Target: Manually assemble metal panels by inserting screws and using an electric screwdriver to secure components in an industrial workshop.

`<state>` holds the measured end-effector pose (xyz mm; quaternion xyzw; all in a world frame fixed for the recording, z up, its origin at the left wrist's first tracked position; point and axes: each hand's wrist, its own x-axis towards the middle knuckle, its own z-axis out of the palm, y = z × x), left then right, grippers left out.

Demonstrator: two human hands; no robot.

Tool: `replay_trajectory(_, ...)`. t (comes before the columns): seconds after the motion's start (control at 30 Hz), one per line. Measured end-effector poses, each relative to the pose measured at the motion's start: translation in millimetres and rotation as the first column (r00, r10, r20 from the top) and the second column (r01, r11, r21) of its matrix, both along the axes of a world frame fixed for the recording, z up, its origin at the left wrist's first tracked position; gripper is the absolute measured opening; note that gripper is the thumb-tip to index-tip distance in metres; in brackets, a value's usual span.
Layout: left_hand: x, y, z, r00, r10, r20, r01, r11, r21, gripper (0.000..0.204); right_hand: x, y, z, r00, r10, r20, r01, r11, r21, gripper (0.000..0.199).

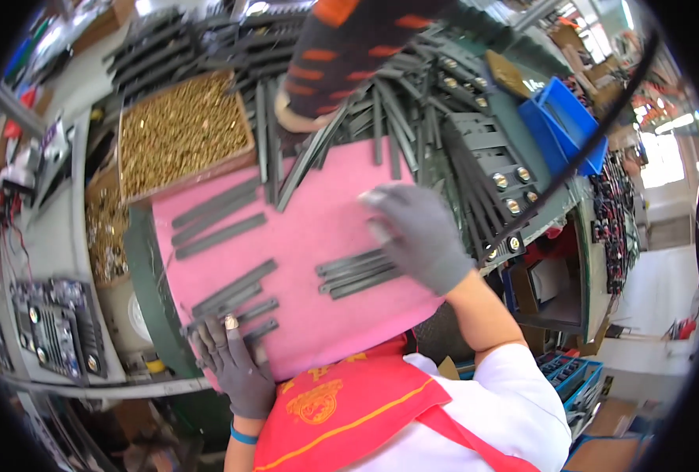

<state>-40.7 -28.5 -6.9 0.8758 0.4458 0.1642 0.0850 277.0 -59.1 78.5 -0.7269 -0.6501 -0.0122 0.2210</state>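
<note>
On a pink mat lie dark grey strips, some with a small hole near the end. My left hand, in a grey glove with a bare fingertip showing, rests at the near-left edge of the mat. Its fingers are stretched out over the near ends of a group of strips. My right hand, gloved too and smeared by motion, hovers over the mat's right side with fingers apart. Nothing shows between them. Just below it lies a bundle of strips side by side. Farther left sit more strips.
A carton of brass-coloured small parts stands at the far left. Another person's striped sleeve reaches in from the top, its hand near heaped strips. Dark panels and a blue bin stand right.
</note>
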Motion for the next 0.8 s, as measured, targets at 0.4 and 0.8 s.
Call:
replay_trajectory(0.4, 25.2, 8.9, 20.2, 0.965, -0.028, -0.260, -0.001, 0.994, -0.109, 0.075, 179.8, -159.3, 55.9, 0.869, -0.243, 0.431, 0.467, 0.692, -0.551, 0.081)
replay_trajectory(0.8, 31.6, 19.6, 16.3, 0.959, -0.121, -0.257, 0.080, 0.983, -0.164, 0.082, 174.5, -163.7, 44.8, 0.821, -0.312, 0.478, 0.294, 0.949, 0.114, 0.019)
